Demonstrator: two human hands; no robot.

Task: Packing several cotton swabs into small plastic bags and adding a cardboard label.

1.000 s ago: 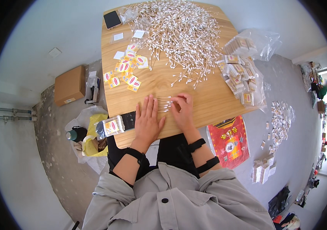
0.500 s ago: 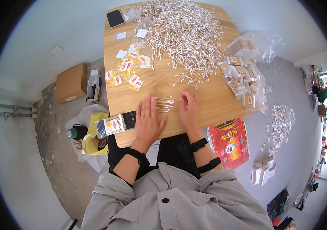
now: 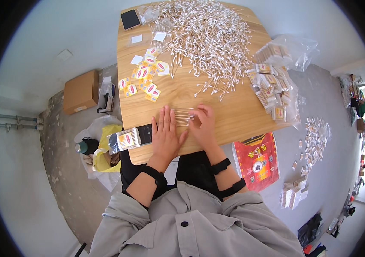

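Several cotton swabs (image 3: 183, 116) lie side by side on the wooden table (image 3: 242, 122) between my hands. My left hand (image 3: 164, 132) rests flat over their left ends, fingers stretched out together. At their right ends is my right hand (image 3: 202, 124), its fingers curled and its fingertips touching the swab heads; whether it grips any is unclear. Left of my left hand, a clear bag of cotton swabs (image 3: 127, 139) with a yellow and red card lies on a black strip (image 3: 145, 133) at the table's edge. Loose yellow, red and white cards (image 3: 148, 88) are scattered beyond.
A big heap of loose cotton swabs (image 3: 210, 38) covers the far table. A phone (image 3: 130, 19) lies far left. Filled packs (image 3: 272, 88) in clear plastic sit at the right edge. A red bag (image 3: 257, 162) hangs below. Cardboard box (image 3: 81, 92) and more packs (image 3: 316, 139) are on the floor.
My right hand has moved left against the swabs' right ends, its fingers now over them. My left hand stays flat in nearly the same place.
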